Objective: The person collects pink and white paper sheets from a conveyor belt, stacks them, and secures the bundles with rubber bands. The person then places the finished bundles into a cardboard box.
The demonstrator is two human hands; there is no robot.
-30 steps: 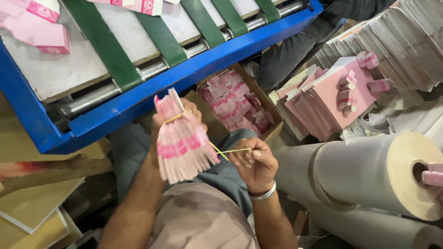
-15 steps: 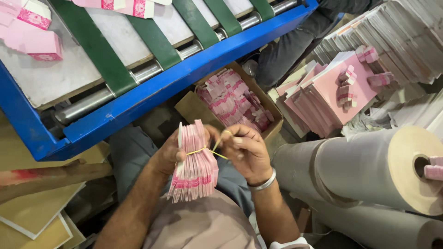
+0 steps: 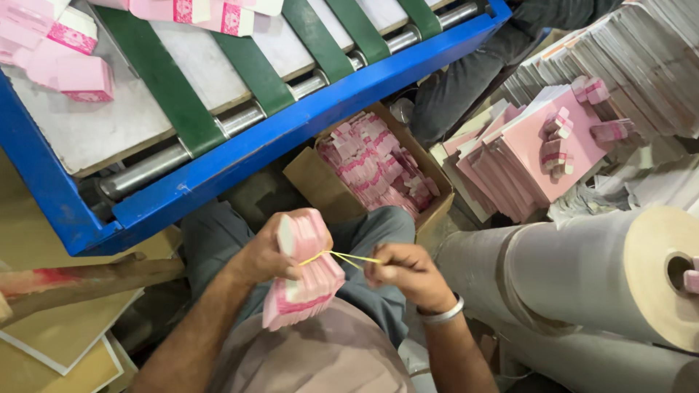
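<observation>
My left hand (image 3: pixel 266 255) grips a thick bundle of flattened pink cartons (image 3: pixel 306 280) held over my lap, its top end tilted toward the conveyor. A yellow rubber band (image 3: pixel 342 257) loops around the upper part of the bundle. My right hand (image 3: pixel 408 275), with a metal bangle on the wrist, pinches the band and stretches it out to the right of the bundle.
A blue-framed conveyor (image 3: pixel 306 120) with green belts carries pink cartons (image 3: pixel 69 69) ahead. A cardboard box (image 3: pixel 324 189) full of banded pink bundles sits by my knees. Stacks of pink sheets (image 3: pixel 539 149) lie right, large paper rolls (image 3: pixel 611 269) lower right, cardboard sheets (image 3: pixel 58 342) left.
The bundle has dropped lower and tipped over from upright to slanted. My right hand has pulled the rubber band further out to the right.
</observation>
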